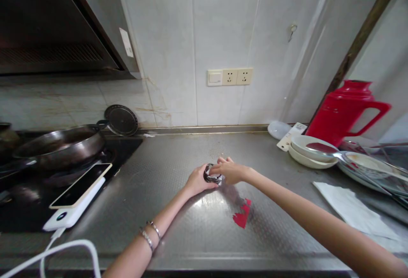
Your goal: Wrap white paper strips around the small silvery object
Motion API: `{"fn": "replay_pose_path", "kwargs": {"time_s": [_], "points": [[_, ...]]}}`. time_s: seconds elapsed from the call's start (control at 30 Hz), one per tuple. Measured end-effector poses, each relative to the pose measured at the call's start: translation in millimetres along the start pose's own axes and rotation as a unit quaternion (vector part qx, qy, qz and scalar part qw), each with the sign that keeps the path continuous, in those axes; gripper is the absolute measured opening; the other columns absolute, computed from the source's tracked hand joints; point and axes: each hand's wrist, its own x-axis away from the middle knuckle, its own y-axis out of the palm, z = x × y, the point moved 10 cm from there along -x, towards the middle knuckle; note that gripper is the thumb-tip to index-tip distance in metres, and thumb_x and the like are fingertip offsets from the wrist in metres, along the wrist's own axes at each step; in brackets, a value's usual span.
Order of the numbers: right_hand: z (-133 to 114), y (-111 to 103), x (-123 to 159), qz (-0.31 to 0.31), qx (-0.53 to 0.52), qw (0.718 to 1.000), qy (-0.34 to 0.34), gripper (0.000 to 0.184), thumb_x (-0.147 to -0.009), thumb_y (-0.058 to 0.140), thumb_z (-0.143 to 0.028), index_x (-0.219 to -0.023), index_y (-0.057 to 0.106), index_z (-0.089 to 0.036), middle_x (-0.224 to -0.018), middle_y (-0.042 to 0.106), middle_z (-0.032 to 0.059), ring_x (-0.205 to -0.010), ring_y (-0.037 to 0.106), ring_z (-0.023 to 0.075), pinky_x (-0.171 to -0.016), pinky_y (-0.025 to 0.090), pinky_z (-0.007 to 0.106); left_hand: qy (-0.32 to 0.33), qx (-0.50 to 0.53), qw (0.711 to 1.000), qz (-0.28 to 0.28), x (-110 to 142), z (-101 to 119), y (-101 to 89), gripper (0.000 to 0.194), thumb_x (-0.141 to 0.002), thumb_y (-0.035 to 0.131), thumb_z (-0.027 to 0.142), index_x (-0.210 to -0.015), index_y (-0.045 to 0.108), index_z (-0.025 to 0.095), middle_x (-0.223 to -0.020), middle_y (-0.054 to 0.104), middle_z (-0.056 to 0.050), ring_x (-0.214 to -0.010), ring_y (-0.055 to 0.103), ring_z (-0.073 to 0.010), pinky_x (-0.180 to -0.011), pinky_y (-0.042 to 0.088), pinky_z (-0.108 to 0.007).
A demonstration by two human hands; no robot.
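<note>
A small round thing with a dark, shiny rim and a pale inside [208,179] stands on the steel counter; its exact kind I cannot make out. Around its left side curls my left hand [196,181], gripping it and steadying it against the counter. My right hand [232,171] comes in from the right with bent fingers at the opening, the fingertips inside or over the rim. Whether they pinch something is hidden. A torn piece of red paper [242,214] lies on the counter just in front of my right hand.
At left, a metal pan [63,146] sits on the black hob, with a phone [81,185] on a white power bank [76,210] and its cable. At right stand stacked white bowls [310,159], a red thermos [341,112], plates and a white napkin [350,208]. A tiled wall rises behind.
</note>
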Motion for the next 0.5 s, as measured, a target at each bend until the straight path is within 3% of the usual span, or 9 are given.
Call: {"fn": "replay_pose_path", "kwargs": {"time_s": [0.17,0.4,0.5], "points": [[-3,-6,-2,0.013,0.038,0.999,0.013,0.042,-0.069,0.061,-0.014,-0.109,0.064,-0.028,-0.108,0.067,0.0070,-0.104,0.047,0.0300,-0.084,0.037,0.049,-0.005,0.002,1.000,0.000,0,-3,0.5,0.073,-0.051,0.085,0.038,-0.117,0.058,0.022,-0.113,0.068,-0.007,-0.102,0.063,-0.0262,-0.088,0.048,-0.036],[8,-3,8,-0.003,0.008,0.998,0.069,0.042,-0.069,0.061,-0.016,-0.109,0.063,-0.029,-0.106,0.067,0.0067,-0.105,0.051,0.0299,-0.079,0.043,0.044,0.004,-0.032,0.999,0.010,0,-3,-0.2,0.075,-0.050,0.085,0.042,-0.118,0.057,0.022,-0.109,0.069,-0.006,-0.099,0.063,-0.0267,-0.085,0.048,-0.035],[7,-2,12,-0.020,0.000,0.998,0.061,0.042,-0.068,0.058,-0.015,-0.107,0.064,-0.029,-0.107,0.067,0.0058,-0.104,0.051,0.0291,-0.078,0.043,0.042,0.003,-0.039,0.999,0.010,-1,-6,1.1,0.077,-0.050,0.085,0.044,-0.118,0.056,0.022,-0.106,0.069,-0.007,-0.096,0.064,-0.0265,-0.083,0.048,-0.035]]}}
